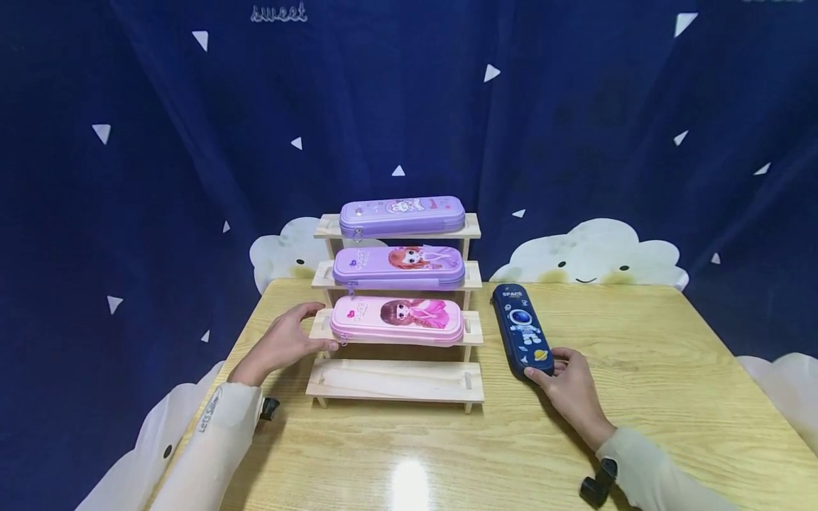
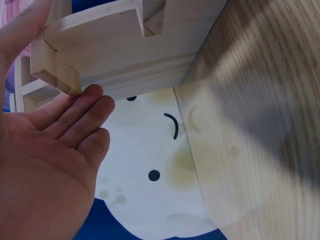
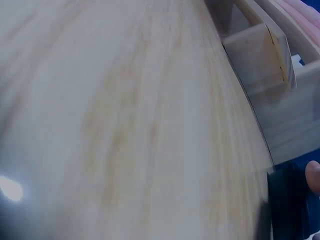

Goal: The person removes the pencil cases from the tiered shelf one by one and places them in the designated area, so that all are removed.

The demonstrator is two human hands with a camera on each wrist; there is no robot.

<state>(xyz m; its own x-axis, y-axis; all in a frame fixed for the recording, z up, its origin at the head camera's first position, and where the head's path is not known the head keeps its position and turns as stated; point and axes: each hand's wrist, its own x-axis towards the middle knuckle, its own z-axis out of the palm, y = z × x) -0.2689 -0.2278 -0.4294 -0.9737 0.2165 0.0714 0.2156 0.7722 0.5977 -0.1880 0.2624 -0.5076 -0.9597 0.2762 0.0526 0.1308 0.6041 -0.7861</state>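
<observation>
A wooden four-step rack (image 1: pixel 395 380) stands on the table. My left hand (image 1: pixel 287 342) grips the left end of its second step from the bottom, thumb at the front edge. In the left wrist view, the fingers of the left hand (image 2: pixel 60 135) reach along the step's end (image 2: pixel 57 70). My right hand (image 1: pixel 571 387) holds the near end of a navy astronaut pencil case (image 1: pixel 522 328) to the right of the rack. Only a fingertip of it and part of the navy case (image 3: pixel 287 205) show in the right wrist view.
On the upper steps lie a pink pencil case (image 1: pixel 396 319), a purple girl-print pencil case (image 1: pixel 399 267) and a lilac rabbit-print pencil case (image 1: pixel 402 216). A dark blue curtain (image 1: pixel 396 92) hangs behind the wood-grain table (image 1: pixel 639 341).
</observation>
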